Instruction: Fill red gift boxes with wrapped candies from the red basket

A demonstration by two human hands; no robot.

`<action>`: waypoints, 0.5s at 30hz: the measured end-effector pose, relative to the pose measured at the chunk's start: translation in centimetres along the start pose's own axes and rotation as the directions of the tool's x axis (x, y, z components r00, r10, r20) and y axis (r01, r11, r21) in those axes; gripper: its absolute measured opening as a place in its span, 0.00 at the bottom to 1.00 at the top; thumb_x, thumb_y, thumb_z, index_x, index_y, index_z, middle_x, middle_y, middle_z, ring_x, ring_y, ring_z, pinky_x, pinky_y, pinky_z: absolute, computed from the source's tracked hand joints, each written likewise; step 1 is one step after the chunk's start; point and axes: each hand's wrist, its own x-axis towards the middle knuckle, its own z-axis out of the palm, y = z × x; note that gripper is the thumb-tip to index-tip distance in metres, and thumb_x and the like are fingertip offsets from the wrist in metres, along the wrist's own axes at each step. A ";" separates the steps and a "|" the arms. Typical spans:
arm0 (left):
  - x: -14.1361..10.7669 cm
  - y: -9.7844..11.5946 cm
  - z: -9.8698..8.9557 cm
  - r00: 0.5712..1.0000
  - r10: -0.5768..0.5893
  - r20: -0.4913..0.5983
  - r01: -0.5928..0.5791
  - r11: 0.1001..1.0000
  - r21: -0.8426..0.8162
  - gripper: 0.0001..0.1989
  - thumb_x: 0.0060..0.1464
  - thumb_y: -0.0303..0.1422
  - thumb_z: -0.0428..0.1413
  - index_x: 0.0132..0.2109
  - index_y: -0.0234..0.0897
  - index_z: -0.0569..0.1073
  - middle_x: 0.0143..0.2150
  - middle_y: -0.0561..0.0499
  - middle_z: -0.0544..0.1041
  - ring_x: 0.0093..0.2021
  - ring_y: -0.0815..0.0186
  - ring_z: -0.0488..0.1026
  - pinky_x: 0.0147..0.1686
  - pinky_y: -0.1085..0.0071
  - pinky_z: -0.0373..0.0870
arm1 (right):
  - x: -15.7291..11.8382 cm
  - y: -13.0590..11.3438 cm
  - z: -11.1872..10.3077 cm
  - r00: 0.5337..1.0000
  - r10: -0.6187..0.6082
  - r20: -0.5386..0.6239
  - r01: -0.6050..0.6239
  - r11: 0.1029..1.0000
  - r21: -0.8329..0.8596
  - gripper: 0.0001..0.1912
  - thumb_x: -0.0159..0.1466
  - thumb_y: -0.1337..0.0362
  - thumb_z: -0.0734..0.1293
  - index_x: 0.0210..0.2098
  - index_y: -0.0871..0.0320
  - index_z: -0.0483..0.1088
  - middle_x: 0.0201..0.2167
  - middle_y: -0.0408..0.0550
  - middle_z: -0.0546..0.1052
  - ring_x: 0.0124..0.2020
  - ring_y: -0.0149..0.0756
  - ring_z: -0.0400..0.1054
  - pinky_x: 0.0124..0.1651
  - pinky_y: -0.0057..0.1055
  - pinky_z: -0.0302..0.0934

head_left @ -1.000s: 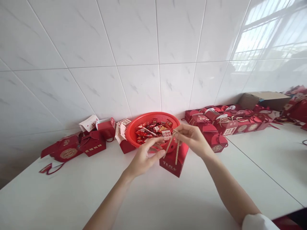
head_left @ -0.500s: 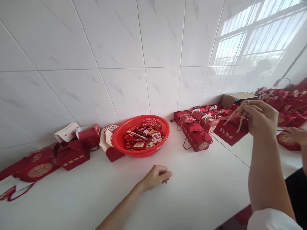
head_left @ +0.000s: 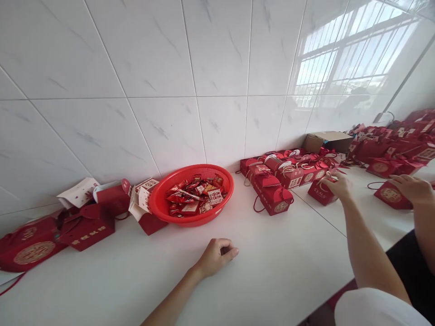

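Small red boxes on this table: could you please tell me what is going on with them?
The person's right hand is at the top of a small red box, just right of a group of red boxes. The left hand is loosely curled, with nothing visible in it, in front of a red basket of wrapped sweets. Farther right, another person's hand is at another red box.

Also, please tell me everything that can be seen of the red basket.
The basket is round, seemingly plastic, with a wide rim and small holes in its wall. It stands upright on the table near the tiles, holding wrapped sweets. A small pale label shows at its front right. A box with open flaps is close on its left; whether they touch is unclear.
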 end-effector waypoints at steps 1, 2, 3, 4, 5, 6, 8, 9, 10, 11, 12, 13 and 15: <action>0.0 0.0 0.0 1.000 0.000 0.000 0.000 1.000 -0.001 0.21 0.54 0.48 0.57 0.24 0.37 0.65 0.22 0.56 0.62 0.26 0.69 0.56 0.29 0.70 0.55 | -0.4 0.5 0.3 0.997 0.075 -0.034 -0.077 0.995 -0.068 0.17 0.58 0.58 0.69 0.46 0.55 0.71 0.45 0.62 0.72 0.53 0.59 0.66 0.49 0.49 0.62; 0.0 0.1 0.0 1.000 -0.002 0.001 0.002 1.000 -0.002 0.20 0.54 0.47 0.57 0.24 0.37 0.65 0.22 0.56 0.61 0.26 0.69 0.56 0.29 0.69 0.55 | -0.8 1.0 0.7 0.986 0.152 -0.069 -0.160 0.977 -0.139 0.20 0.58 0.59 0.69 0.50 0.57 0.71 0.49 0.65 0.71 0.56 0.61 0.64 0.52 0.50 0.61; 0.0 0.1 0.0 1.000 -0.004 0.001 0.004 1.000 -0.003 0.20 0.54 0.47 0.57 0.24 0.37 0.65 0.22 0.56 0.61 0.26 0.69 0.56 0.29 0.69 0.55 | -1.2 1.5 1.0 0.971 0.220 -0.097 -0.236 0.949 -0.208 0.23 0.59 0.61 0.69 0.53 0.59 0.70 0.52 0.68 0.69 0.58 0.63 0.62 0.54 0.51 0.60; 0.0 0.2 -0.1 1.000 -0.004 0.002 0.004 1.000 -0.002 0.20 0.54 0.47 0.56 0.24 0.37 0.65 0.22 0.56 0.62 0.26 0.69 0.56 0.29 0.69 0.55 | -1.6 2.0 1.4 0.956 0.273 -0.108 -0.292 0.920 -0.262 0.26 0.59 0.62 0.68 0.57 0.62 0.68 0.55 0.70 0.68 0.60 0.63 0.61 0.56 0.51 0.59; 0.0 0.2 -0.1 1.000 -0.004 0.002 0.004 1.000 0.000 0.20 0.54 0.47 0.56 0.24 0.37 0.65 0.23 0.56 0.62 0.26 0.69 0.57 0.29 0.69 0.55 | -1.9 2.5 1.7 0.945 0.310 -0.106 -0.328 0.896 -0.298 0.28 0.60 0.63 0.67 0.59 0.63 0.67 0.57 0.70 0.66 0.61 0.63 0.61 0.57 0.50 0.59; 0.0 0.2 -0.1 1.000 -0.004 0.003 0.004 1.000 0.003 0.20 0.54 0.47 0.56 0.24 0.37 0.65 0.23 0.55 0.62 0.26 0.68 0.57 0.29 0.69 0.55 | -2.2 3.0 2.0 0.937 0.334 -0.098 -0.347 0.882 -0.319 0.28 0.61 0.63 0.66 0.61 0.62 0.66 0.58 0.69 0.66 0.61 0.61 0.62 0.57 0.49 0.59; 0.0 0.2 -0.1 1.000 -0.003 0.001 0.003 1.000 0.012 0.20 0.55 0.47 0.56 0.24 0.37 0.65 0.23 0.55 0.63 0.26 0.68 0.57 0.29 0.69 0.55 | -2.3 3.6 2.4 0.927 0.362 -0.093 -0.372 0.867 -0.332 0.27 0.64 0.65 0.63 0.63 0.60 0.65 0.59 0.66 0.66 0.58 0.57 0.65 0.55 0.47 0.61; 0.0 0.2 -0.1 1.000 -0.003 -0.002 0.004 1.000 0.017 0.20 0.55 0.47 0.56 0.24 0.37 0.65 0.23 0.55 0.62 0.26 0.69 0.57 0.29 0.69 0.55 | -2.1 3.8 2.5 0.923 0.371 -0.099 -0.382 0.862 -0.332 0.27 0.65 0.65 0.62 0.64 0.59 0.64 0.58 0.66 0.66 0.56 0.56 0.67 0.54 0.47 0.61; 0.0 0.2 0.0 1.000 -0.004 -0.006 0.005 1.000 0.022 0.20 0.55 0.47 0.55 0.24 0.37 0.64 0.23 0.56 0.62 0.26 0.69 0.57 0.29 0.70 0.55 | -1.8 3.9 2.6 0.918 0.381 -0.109 -0.395 0.855 -0.335 0.27 0.66 0.66 0.61 0.64 0.59 0.64 0.58 0.67 0.66 0.55 0.55 0.68 0.53 0.47 0.62; 0.0 0.1 0.0 1.000 -0.005 -0.009 0.005 1.000 0.028 0.20 0.55 0.47 0.55 0.24 0.37 0.64 0.23 0.56 0.62 0.26 0.69 0.57 0.29 0.70 0.55 | -1.3 3.9 2.6 0.913 0.391 -0.117 -0.407 0.848 -0.341 0.27 0.66 0.66 0.60 0.65 0.60 0.63 0.58 0.69 0.66 0.53 0.56 0.68 0.51 0.47 0.61; 0.1 0.0 0.0 1.000 -0.005 -0.013 0.005 0.999 0.033 0.20 0.55 0.47 0.55 0.24 0.37 0.64 0.23 0.56 0.61 0.26 0.69 0.56 0.29 0.70 0.55 | -0.8 3.9 2.5 0.907 0.403 -0.119 -0.418 0.839 -0.349 0.27 0.67 0.66 0.60 0.65 0.61 0.63 0.57 0.71 0.66 0.53 0.56 0.69 0.50 0.46 0.61; 0.1 0.0 0.0 1.000 -0.004 -0.015 0.004 0.999 0.037 0.20 0.55 0.47 0.55 0.24 0.37 0.64 0.23 0.56 0.61 0.26 0.69 0.56 0.29 0.70 0.55 | -0.2 3.8 2.5 0.902 0.414 -0.119 -0.428 0.830 -0.357 0.27 0.67 0.67 0.60 0.65 0.63 0.62 0.57 0.73 0.66 0.52 0.56 0.69 0.49 0.45 0.60; 0.1 -0.2 0.0 1.000 -0.002 -0.018 0.003 0.999 0.043 0.20 0.55 0.46 0.54 0.24 0.37 0.64 0.23 0.56 0.61 0.26 0.69 0.56 0.28 0.70 0.55 | 1.0 3.7 2.4 0.898 0.424 -0.114 -0.435 0.820 -0.373 0.27 0.68 0.68 0.59 0.66 0.66 0.61 0.57 0.76 0.66 0.52 0.54 0.69 0.47 0.42 0.58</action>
